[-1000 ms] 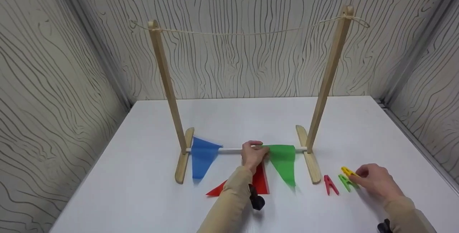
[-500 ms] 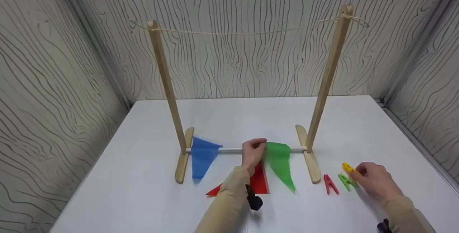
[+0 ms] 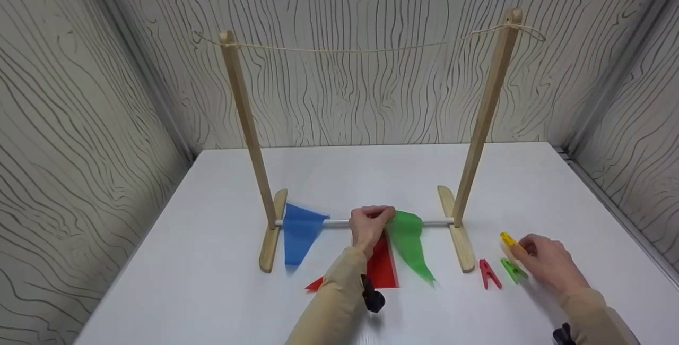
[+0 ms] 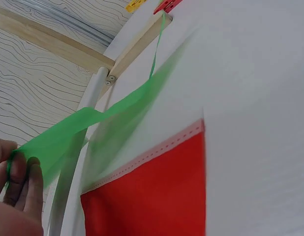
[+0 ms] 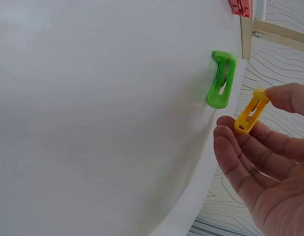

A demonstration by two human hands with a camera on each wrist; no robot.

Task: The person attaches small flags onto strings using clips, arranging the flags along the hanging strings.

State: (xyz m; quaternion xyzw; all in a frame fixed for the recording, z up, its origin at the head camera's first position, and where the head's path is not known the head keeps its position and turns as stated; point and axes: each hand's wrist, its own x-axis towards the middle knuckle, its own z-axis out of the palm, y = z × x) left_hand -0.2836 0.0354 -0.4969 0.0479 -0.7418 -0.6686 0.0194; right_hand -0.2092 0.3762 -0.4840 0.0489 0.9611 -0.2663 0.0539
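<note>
My left hand [image 3: 368,227] pinches one corner of a green triangular flag [image 3: 408,233] between thumb and fingers, over the white crossbar [image 3: 337,223]. In the left wrist view the flag's film [image 4: 58,137] is lifted and slopes down toward its far tip. Below that hand a red flag [image 3: 383,268] lies on the table, partly hidden by the forearm. At the right, my right hand [image 3: 549,262] holds a yellow clothespin [image 5: 251,112] by its ends between thumb and fingertips. Close to it on the table are a green clothespin [image 3: 513,270] and a red clothespin [image 3: 489,274].
A wooden stand has a left post [image 3: 244,127] and a right post [image 3: 488,117], with a thin string [image 3: 345,50] strung between their tops. Its feet [image 3: 269,249] rest on the white table [image 3: 185,281]. A blue flag [image 3: 301,236] drapes over the crossbar's left end.
My left hand has drawn the green flag's corner slightly left, and the flag has curled off its flat position. My right hand has lifted the yellow clothespin a little up and left.
</note>
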